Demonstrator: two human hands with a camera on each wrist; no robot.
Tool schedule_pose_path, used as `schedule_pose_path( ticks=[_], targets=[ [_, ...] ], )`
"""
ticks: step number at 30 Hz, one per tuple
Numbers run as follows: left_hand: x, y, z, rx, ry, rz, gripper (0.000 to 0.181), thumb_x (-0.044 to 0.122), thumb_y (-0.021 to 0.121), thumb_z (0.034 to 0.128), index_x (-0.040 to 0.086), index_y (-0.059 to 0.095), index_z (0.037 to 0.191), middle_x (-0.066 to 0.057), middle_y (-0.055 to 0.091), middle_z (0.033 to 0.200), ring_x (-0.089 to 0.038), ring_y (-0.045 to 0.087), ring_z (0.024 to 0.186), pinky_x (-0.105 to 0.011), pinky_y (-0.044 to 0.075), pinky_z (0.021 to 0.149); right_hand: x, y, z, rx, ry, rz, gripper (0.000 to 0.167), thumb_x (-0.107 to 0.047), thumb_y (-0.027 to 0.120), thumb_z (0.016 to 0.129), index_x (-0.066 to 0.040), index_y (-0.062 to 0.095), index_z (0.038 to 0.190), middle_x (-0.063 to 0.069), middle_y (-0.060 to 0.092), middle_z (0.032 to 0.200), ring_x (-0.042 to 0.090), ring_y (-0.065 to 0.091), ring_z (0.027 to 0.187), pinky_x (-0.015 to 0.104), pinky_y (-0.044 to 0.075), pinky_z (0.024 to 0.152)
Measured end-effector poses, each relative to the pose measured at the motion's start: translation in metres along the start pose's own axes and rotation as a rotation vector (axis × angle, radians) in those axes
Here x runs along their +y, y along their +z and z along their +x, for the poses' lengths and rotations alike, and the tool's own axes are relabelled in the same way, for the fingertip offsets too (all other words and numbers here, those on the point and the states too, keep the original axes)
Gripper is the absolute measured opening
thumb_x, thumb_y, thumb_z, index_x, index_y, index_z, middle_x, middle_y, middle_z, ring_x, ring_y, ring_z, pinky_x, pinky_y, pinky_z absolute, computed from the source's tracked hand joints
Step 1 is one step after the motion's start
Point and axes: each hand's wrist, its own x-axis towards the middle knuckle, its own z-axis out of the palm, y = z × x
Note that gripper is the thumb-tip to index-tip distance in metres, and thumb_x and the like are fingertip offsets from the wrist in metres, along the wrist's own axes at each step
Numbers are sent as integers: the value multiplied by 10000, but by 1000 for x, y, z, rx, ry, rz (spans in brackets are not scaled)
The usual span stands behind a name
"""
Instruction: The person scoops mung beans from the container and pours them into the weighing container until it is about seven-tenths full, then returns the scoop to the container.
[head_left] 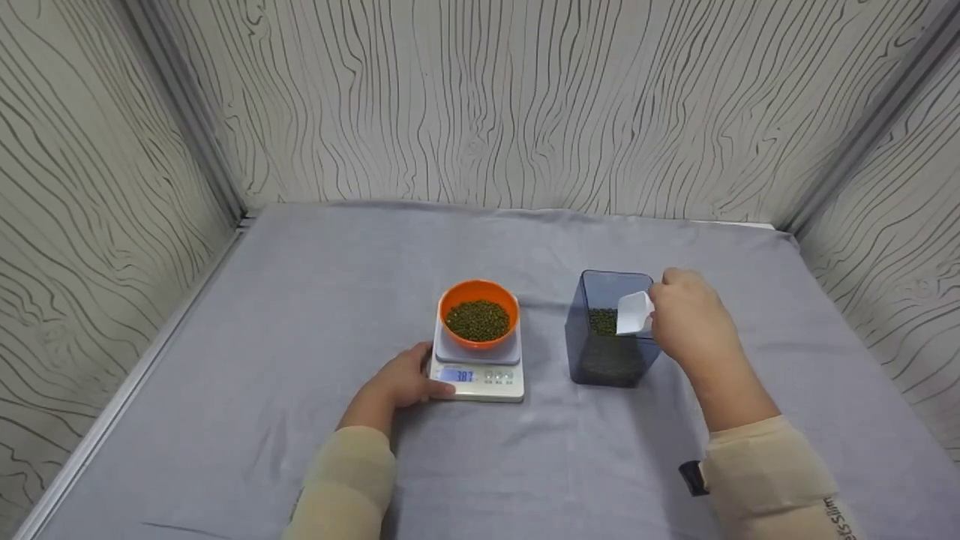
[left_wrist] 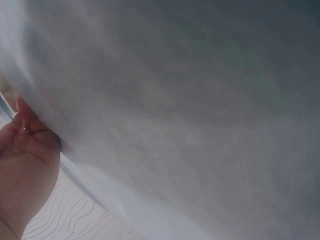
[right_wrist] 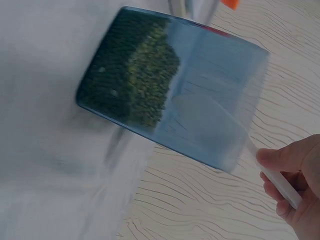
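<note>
A white kitchen scale [head_left: 478,391] with lit digits carries an orange bowl [head_left: 480,288], partly filled with small green beans [head_left: 477,322]. My left hand [head_left: 407,377] grips the scale's left side, thumb at the front corner; in the left wrist view that hand [left_wrist: 27,160] appears at the left edge. To the right stands a translucent blue-grey bin [head_left: 581,360] with more green beans [right_wrist: 150,75] inside. My right hand [head_left: 694,315] pinches the handle of a white scoop [head_left: 633,313], whose head is at the bin's mouth. In the right wrist view, thumb and fingers close round the handle [right_wrist: 280,185].
Grey cloth [head_left: 285,360] covers the table, slightly wrinkled. Wood-grain patterned panels [head_left: 480,105] rise at the back and both sides, joined by metal posts [head_left: 191,112]. A small black piece [head_left: 694,478] sits beside the right sleeve.
</note>
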Motion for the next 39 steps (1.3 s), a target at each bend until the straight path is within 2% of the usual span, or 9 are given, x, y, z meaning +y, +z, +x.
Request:
schedule_pose_path(
  ticks=[4,9,12,19,23,29,33,39],
  targets=[
    [1,0,-1,1,-3,4,878,270,805,669,103,352,1402,-101,442,1357,-255,424,1136,-440,280,1040,-9,10,0,3,-8,-79,114,85,651,638,80,632,751,179,519,766,355,493,727,473,436,654],
    [2,-1,-1,8,7,21,870,261,803,672,83,356,1397,-113,414,1386,-271,369,1244,-452,227,1070,-21,19,3,-24,-5,-174,47,89,615,722,59,648,736,174,507,778,329,481,758,453,442,647],
    [2,0,-1,6,-4,22,884,272,802,672,82,346,1404,-117,393,1404,-276,336,1276,-457,203,1079,-24,24,4,-56,11,-188,67,74,591,763,48,650,742,170,497,775,331,479,774,454,433,638],
    [2,0,0,4,-24,6,900,275,802,674,94,327,1416,-113,366,1424,-278,320,1286,-468,189,1082,-15,34,7,-3,28,-104,73,99,596,709,80,641,763,199,518,781,358,493,768,477,431,666],
    [2,-1,-1,4,-23,-3,899,278,802,673,100,327,1416,-110,380,1414,-276,335,1272,-474,197,1077,-8,39,8,-24,56,-13,126,79,635,664,91,637,789,197,526,791,362,493,767,484,431,691],
    [1,0,-1,3,-39,-17,901,281,805,666,124,333,1416,-97,384,1412,-265,351,1250,-477,203,1075,-3,41,9,-75,102,95,127,23,675,719,79,648,829,181,523,805,360,490,793,475,420,713],
    [1,0,-1,1,-34,-18,900,278,806,665,122,333,1415,-97,390,1406,-261,361,1235,-471,210,1074,-2,44,8,-58,116,153,144,22,683,715,70,661,849,176,525,801,364,497,797,477,415,720],
    [1,-1,-2,3,-3,-1,881,258,805,671,100,345,1405,-111,458,1323,-262,431,1116,-435,302,1023,0,47,6,-55,140,260,137,4,676,754,59,660,879,164,546,833,353,517,823,469,430,764]
  ],
)
